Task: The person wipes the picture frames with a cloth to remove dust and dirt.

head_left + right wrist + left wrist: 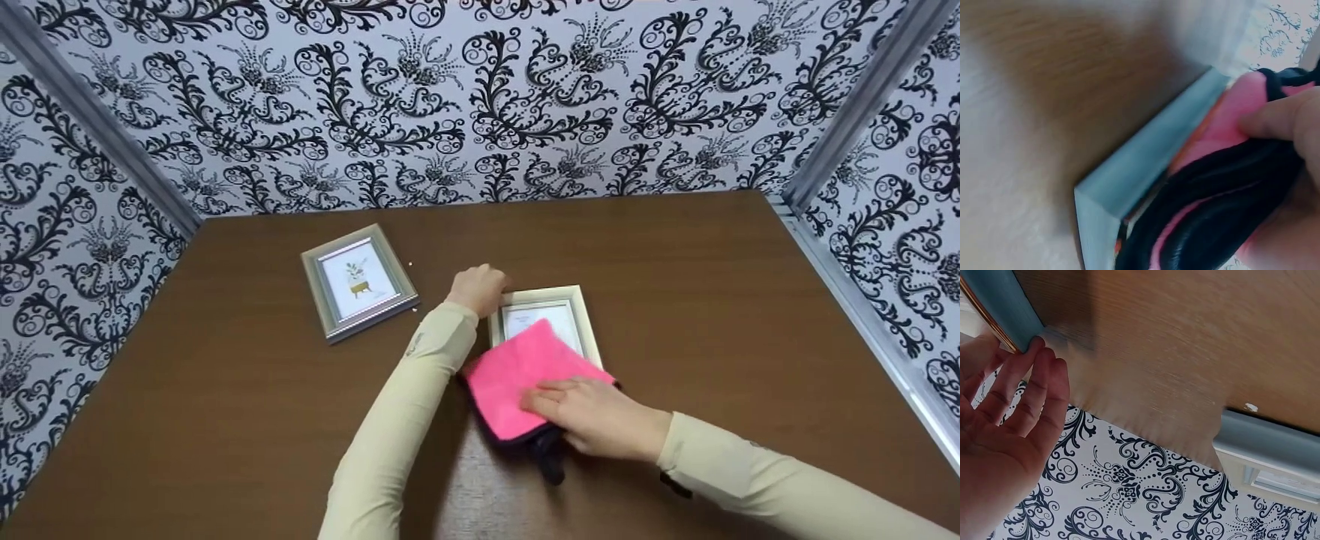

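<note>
Picture frame point(562, 309) lies flat on the brown worktop point(712, 300), left hand point(478, 289) gripping its far left corner, right hand point(600, 417) holding a dark-backed pink cloth point(510, 379) over its near part, second frame point(360, 281) apart to the left, white speck point(1251, 406) just beside that one.

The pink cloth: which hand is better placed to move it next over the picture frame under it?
Probably the right hand: it holds the pink cloth on the picture frame, while the left hand touches that frame's far left corner.
</note>
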A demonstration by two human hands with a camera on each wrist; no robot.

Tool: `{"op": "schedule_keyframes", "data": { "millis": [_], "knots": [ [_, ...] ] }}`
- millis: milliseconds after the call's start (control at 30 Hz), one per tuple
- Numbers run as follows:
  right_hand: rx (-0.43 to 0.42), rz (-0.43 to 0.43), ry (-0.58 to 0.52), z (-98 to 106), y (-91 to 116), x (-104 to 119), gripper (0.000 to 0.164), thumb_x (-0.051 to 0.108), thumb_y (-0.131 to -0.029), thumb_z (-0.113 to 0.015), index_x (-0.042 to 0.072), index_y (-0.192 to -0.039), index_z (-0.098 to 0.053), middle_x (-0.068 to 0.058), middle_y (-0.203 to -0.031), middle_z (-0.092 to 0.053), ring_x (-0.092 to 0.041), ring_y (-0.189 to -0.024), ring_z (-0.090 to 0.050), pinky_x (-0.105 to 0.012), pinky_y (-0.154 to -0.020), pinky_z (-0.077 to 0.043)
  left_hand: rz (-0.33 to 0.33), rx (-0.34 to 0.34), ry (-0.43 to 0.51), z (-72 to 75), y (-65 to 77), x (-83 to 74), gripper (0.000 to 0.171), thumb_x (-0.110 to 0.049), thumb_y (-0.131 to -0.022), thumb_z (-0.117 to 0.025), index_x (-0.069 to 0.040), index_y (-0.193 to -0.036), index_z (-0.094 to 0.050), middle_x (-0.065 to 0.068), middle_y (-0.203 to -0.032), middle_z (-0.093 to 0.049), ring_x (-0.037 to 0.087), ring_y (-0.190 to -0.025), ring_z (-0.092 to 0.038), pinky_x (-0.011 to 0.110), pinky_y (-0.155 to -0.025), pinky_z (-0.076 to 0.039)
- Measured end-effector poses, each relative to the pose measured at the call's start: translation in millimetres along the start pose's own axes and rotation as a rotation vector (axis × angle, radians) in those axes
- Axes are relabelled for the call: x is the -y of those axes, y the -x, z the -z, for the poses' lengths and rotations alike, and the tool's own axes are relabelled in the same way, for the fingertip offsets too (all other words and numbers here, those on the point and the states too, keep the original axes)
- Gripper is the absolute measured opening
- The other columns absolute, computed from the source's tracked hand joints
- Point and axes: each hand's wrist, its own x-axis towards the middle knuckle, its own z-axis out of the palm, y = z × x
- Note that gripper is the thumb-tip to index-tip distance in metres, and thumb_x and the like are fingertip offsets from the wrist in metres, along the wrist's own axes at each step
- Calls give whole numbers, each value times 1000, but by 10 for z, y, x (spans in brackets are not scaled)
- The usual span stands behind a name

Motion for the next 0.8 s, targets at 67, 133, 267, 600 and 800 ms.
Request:
{"op": "schedule_keyframes", "data": {
  "millis": [67, 133, 267, 600, 800],
  "knots": [
    [-21, 32, -28, -31, -14, -5, 54, -4, -73, -68, 1, -126, -58, -13, -125, -62, -28, -113, -60, -41, -93, -47, -4, -7, 0, -4, 0, -7, 9, -14, -88, -68, -13, -93, -75, 12, -100, -70, 33, -94, -66, 49, -73, -54],
    [-39, 61, -51, -51, -16, -5, 56, -5, -73, -67, 2, -127, -58, -11, -129, -60, -27, -117, -57, -40, -94, -47, -1, -7, -6, -7, 0, -10, 9, -13, -88, -67, -12, -93, -75, 12, -100, -70, 33, -93, -66, 49, -73, -55],
    [-48, 125, -65, -65, 32, -1, 59, -6, -72, -67, 4, -130, -57, -9, -134, -56, -26, -123, -52, -40, -97, -45, 10, 2, -12, -9, -3, -11, 12, -10, -89, -66, -13, -96, -75, 12, -101, -70, 33, -93, -66, 49, -73, -55],
    [-37, 107, 9, 50, 281, 23, 56, -8, -73, -63, 4, -128, -58, -11, -132, -58, -26, -120, -55, -41, -95, -46, 1, 6, -18, 12, 8, -29, 9, -13, -89, -67, -11, -93, -75, 11, -99, -71, 32, -93, -66, 48, -73, -55],
    [-19, -44, 9, 225, 421, 18, 54, -13, -67, -63, 3, -119, -62, -11, -115, -66, -24, -106, -62, -42, -84, -51, 3, 9, -30, 1, 9, -20, 7, -13, -89, -68, -10, -89, -74, 10, -99, -71, 31, -92, -67, 47, -73, -55]
  ]
}}
